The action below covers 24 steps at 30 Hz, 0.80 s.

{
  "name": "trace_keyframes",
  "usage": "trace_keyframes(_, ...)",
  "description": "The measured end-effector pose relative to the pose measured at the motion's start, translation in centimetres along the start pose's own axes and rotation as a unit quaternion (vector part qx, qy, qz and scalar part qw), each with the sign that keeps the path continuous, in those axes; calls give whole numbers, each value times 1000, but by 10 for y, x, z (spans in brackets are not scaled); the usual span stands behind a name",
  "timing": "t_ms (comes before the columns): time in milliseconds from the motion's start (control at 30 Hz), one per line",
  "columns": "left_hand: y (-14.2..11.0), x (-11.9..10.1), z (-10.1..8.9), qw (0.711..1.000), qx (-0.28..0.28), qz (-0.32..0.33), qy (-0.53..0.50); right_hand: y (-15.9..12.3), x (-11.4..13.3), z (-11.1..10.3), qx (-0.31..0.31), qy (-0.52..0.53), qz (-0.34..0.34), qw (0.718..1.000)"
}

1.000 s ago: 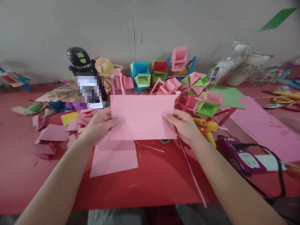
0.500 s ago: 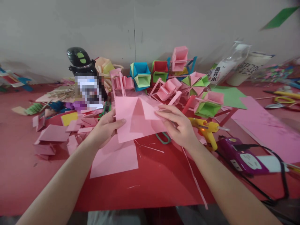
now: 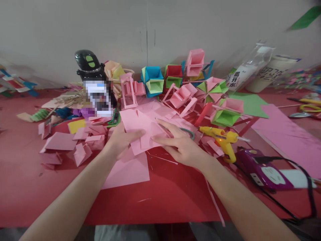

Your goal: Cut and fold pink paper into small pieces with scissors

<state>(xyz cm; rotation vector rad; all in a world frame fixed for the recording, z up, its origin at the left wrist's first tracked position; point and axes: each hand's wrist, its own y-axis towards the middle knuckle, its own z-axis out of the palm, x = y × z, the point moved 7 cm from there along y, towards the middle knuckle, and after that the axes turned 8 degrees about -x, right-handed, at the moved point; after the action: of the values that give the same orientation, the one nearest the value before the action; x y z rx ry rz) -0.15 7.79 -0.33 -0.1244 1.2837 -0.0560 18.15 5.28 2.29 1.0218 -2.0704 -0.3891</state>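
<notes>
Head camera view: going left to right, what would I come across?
Green pleated paper, yellow paper, left hand, folded pink sheet, right hand, yellow glue gun, purple power strip.

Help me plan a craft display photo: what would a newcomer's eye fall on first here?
Most likely the bright paper models, crowded along the back of the red table. Next, perhaps, the pink sheet at the centre, with the left hand holding it and the right hand at its right side. The yellow glue gun also stands out, farther right.
</notes>
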Motion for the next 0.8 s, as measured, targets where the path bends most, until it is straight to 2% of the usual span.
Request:
trace_keyframes(200, 0, -2, -1, 998, -33, 46, -3, 1, 3, -4, 1, 1, 10, 1000)
trace_keyframes(267, 0, -5, -4, 996, -65, 58, -10, 0, -1, -4, -1, 13, 52, 999)
trace_keyframes(333, 1, -10, -8, 992, -94, 78, -26, -2, -13, -7, -39, 38, 127, 990)
trace_keyframes(400, 1, -15, -11, 987, -110, 101, -57, -5, -29, -14, -123, 97, 221, 963)
trace_keyframes(467, 1, -18, -12, 982, -119, 112, -94, -9, -43, -15, -206, 206, 303, 907)
trace_keyframes(533, 1, -14, -11, 980, -124, 95, -122, -7, -45, -7, -210, 320, 328, 864)
trace_keyframes(600, -1, -7, -5, 982, -116, 62, -138, -4, -41, 1, -205, 383, 331, 838)
trace_keyframes(733, -7, 6, 14, 988, -58, 8, -141, -9, -41, 10, -215, 401, 379, 806)
trace_keyframes(800, -9, 9, 18, 989, -37, -13, -141, -11, -43, 9, -226, 421, 387, 788)
